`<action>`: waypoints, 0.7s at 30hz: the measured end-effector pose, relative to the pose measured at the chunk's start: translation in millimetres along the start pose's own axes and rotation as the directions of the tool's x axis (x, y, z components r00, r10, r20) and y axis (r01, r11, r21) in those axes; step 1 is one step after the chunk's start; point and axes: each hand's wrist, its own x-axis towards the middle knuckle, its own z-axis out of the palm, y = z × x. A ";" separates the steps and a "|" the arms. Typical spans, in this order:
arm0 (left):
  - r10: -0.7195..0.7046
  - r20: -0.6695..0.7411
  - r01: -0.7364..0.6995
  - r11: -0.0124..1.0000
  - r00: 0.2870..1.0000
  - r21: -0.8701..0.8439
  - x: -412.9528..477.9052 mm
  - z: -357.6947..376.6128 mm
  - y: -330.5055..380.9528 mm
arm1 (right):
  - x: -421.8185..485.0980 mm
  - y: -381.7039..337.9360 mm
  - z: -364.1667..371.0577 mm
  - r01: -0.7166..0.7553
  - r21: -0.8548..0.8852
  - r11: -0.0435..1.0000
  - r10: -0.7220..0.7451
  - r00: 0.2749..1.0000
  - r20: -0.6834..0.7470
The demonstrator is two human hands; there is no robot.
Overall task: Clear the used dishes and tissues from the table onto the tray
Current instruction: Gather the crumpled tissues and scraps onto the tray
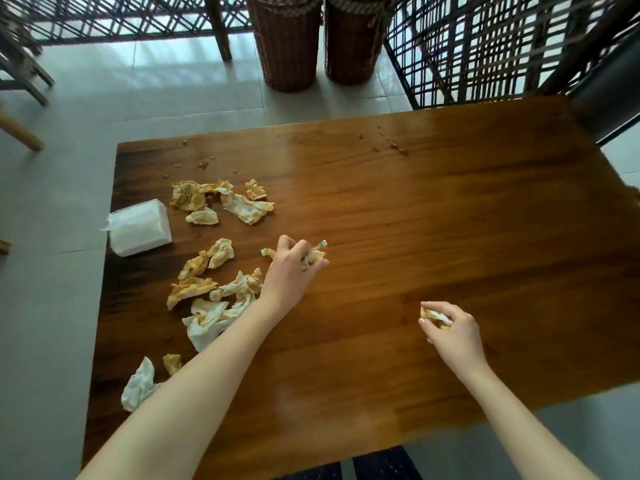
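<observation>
Head view.

1. Your left hand [294,268] lies low over the wooden table [450,220], left of centre. Its fingers are curled round a crumpled, orange-stained tissue [313,259]. A thin pale item with a green tip [321,244] projects past the knuckles; what it is cannot be told.
2. Your right hand [450,327] is nearer the front edge, well apart from the left. Its fingers and thumb pinch a second stained tissue wad [434,317].
3. The remaining used tissues lie loose on the left part of the table, in three groups:
   - a far group [221,200], just beside the tissue pack;
   - a middle group [207,285], just left of your left wrist and partly hidden by the forearm;
   - a near pair [140,382] at the left edge, close to your left forearm.
4. A white tissue pack [140,227] in clear wrap overhangs the left edge of the table.
5. Small brown food scraps [394,145] are scattered near the far edge.
6. Two wicker baskets [287,46] stand on the tiled floor beyond the table.
</observation>
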 end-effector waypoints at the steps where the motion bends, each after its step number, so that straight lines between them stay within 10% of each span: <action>1: 0.005 -0.004 -0.005 0.999 1.000 -0.048 3.8 -1.0 11.3 | -1.1 -0.7 -5.0 -0.005 0.019 1.000 0.005 1.000 -0.011; 21: 0.213 0.155 -0.158 0.939 0.965 -0.306 -22.0 163.0 287.6 | -18.6 124.1 -225.7 0.018 0.399 0.917 0.118 0.942 -0.315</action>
